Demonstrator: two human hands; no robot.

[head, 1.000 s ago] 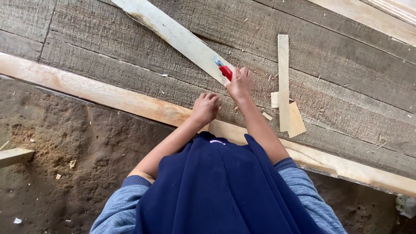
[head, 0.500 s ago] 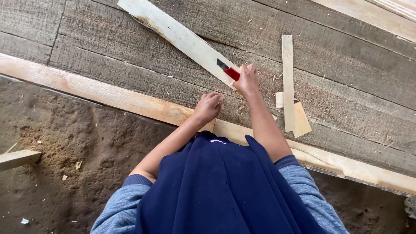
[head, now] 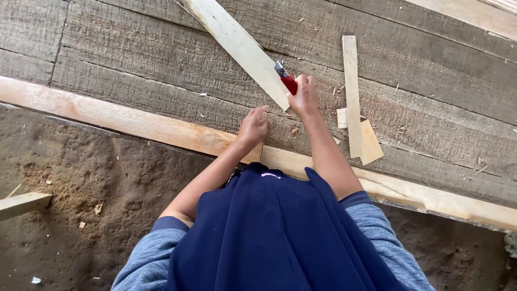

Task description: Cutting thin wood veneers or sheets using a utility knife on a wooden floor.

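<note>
The red knife (head: 287,81) is sitting in the grip of the right hand (head: 304,98), fingers clamped on its handle, its blade touching the near end of the pale wooden strip (head: 239,46). The left hand (head: 254,125) is resting just beside it on the grey plank surface (head: 134,59), loosely curled and holding nothing.

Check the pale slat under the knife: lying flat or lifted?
Flat. The slat lies on the planks, with the right hand holding the knife at its edge.
</note>
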